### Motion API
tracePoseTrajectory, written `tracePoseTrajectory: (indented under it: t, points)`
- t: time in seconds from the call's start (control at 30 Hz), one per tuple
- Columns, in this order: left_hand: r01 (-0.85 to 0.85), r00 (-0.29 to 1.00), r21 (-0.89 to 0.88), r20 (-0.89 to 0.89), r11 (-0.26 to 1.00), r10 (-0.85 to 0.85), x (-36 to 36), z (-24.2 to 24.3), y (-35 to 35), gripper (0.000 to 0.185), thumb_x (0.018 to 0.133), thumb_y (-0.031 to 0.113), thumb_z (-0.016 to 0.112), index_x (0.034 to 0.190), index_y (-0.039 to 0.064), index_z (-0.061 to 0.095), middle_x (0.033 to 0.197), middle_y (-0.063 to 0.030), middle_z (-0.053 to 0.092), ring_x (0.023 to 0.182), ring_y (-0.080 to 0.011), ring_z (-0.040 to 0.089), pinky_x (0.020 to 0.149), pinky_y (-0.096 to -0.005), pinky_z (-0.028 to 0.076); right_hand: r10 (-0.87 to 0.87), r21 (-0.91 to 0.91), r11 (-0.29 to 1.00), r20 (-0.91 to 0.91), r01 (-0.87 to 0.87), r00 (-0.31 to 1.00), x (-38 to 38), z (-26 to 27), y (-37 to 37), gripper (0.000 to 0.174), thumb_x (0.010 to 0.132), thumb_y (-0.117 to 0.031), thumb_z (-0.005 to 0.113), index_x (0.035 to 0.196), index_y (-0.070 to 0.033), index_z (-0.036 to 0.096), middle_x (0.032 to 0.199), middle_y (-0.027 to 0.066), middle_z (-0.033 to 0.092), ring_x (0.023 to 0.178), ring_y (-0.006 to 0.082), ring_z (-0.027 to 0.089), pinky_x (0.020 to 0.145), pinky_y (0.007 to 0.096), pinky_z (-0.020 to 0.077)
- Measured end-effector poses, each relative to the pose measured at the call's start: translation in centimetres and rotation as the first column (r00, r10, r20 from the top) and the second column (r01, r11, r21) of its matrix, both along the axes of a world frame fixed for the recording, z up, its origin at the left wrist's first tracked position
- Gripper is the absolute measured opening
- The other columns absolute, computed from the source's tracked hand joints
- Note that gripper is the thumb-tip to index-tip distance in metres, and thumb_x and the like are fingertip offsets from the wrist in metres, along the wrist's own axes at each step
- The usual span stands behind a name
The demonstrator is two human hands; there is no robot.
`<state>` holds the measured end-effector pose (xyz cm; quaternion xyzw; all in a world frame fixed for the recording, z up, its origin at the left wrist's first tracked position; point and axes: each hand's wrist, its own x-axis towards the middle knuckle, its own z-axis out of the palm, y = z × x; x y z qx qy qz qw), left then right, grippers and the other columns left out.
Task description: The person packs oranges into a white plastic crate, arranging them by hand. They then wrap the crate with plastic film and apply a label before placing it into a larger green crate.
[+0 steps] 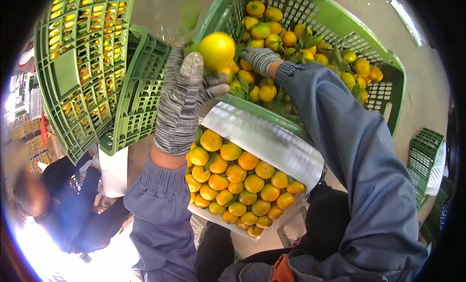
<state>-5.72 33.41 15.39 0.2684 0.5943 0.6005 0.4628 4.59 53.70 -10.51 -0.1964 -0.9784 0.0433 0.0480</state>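
Observation:
My left hand (185,89), in a grey striped knit glove, holds a yellow-orange mandarin (216,51) with its leaf blurred above. The fruit is close to the camera, over the near left corner of a large green plastic crate (346,18). My right hand (261,60), gloved alike, reaches into that crate among loose mandarins with leaves (267,93); its fingertips are partly hidden, so a hold on a fruit cannot be told. Nearer my body stands a box with a white flap (262,143), filled with neat rows of orange mandarins (236,173) and some green leaves.
Green lattice crates (140,92) stand at the left, one with orange fruit showing through its wall. Behind them sits another person (72,209). More green crates (424,162) are at the far right. Clear plastic film hangs at the box's near right edge.

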Motion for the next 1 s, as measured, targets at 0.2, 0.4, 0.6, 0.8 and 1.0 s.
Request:
tracePoseTrajectory:
  t: [0.2, 0.4, 0.6, 0.8, 1.0]
  points:
    - [-0.065, 0.99, -0.124, -0.136, 0.99, 0.048, -3.1, -2.4, -9.5, 0.051, 0.093, 0.029, 0.056, 0.132, 0.0, 0.04, 0.116, -0.0158, 0.054, 0.09, -0.0191, 0.061, 0.081, -0.0313, 0.053, -0.119, 0.083, 0.991, 0.158, 0.107, 0.98, -0.2, 0.4, -0.8, 0.025, 0.084, -0.011, 0.059, 0.108, -0.007, 0.063, 0.094, 0.0144, 0.067, 0.08, 0.0329, 0.065, 0.069, 0.0423, 0.054]
    - [-0.336, 0.936, -0.236, -0.193, 0.912, 0.294, -2.7, -3.6, -24.3, 0.032, 0.092, 0.017, 0.057, 0.118, -0.002, 0.054, 0.098, -0.01, 0.061, 0.087, -0.0174, 0.061, 0.081, -0.0305, 0.051, -0.099, -0.156, 0.977, 0.265, 0.144, 0.959, 2.5, 3.8, -0.9, 0.07, 0.07, -0.025, 0.075, 0.131, -0.009, 0.045, 0.126, 0.0168, 0.051, 0.113, 0.0321, 0.052, 0.093, 0.0415, 0.0442]
    - [-0.532, 0.75, -0.302, -0.602, 0.791, 0.275, 1.0, -8.8, -33.8, 0.025, 0.088, 0.015, 0.062, 0.11, 0.003, 0.061, 0.101, -0.0096, 0.063, 0.094, -0.018, 0.059, 0.085, -0.0296, 0.047, -0.331, -0.539, 0.808, -0.084, 0.237, 0.94, 6.0, 8.0, -1.2, 0.061, 0.076, -0.021, 0.073, 0.128, -0.004, 0.045, 0.119, 0.0142, 0.056, 0.106, 0.027, 0.058, 0.088, 0.0362, 0.0489]
    - [-0.114, 0.34, -0.53, -0.816, 0.84, -0.468, 5.2, -10.3, -31.1, 0.049, 0.078, 0.028, 0.066, 0.123, 0.012, 0.056, 0.13, -0.0181, 0.047, 0.125, -0.0354, 0.041, 0.107, -0.0481, 0.028, -0.28, -0.888, 0.408, -0.342, -0.211, 0.897, 4.2, 22.8, -10.4, 0.064, 0.072, -0.024, 0.079, 0.123, -0.003, 0.047, 0.114, 0.0113, 0.057, 0.101, 0.0227, 0.06, 0.087, 0.0349, 0.0528]
    - [-0.047, 0.226, -0.504, -0.846, 0.862, -0.483, 6.5, -15.5, -33.8, 0.064, 0.081, 0.047, 0.059, 0.137, 0.019, 0.043, 0.147, -0.0184, 0.024, 0.138, -0.0381, 0.017, 0.111, -0.0548, 0.014, 0.552, -0.915, 0.371, 0.079, -0.159, 0.83, -8.2, 21.1, -29.2, 0.066, 0.064, -0.039, 0.08, 0.111, 0.002, 0.057, 0.099, 0.0165, 0.064, 0.092, 0.0266, 0.063, 0.082, 0.0346, 0.0495]
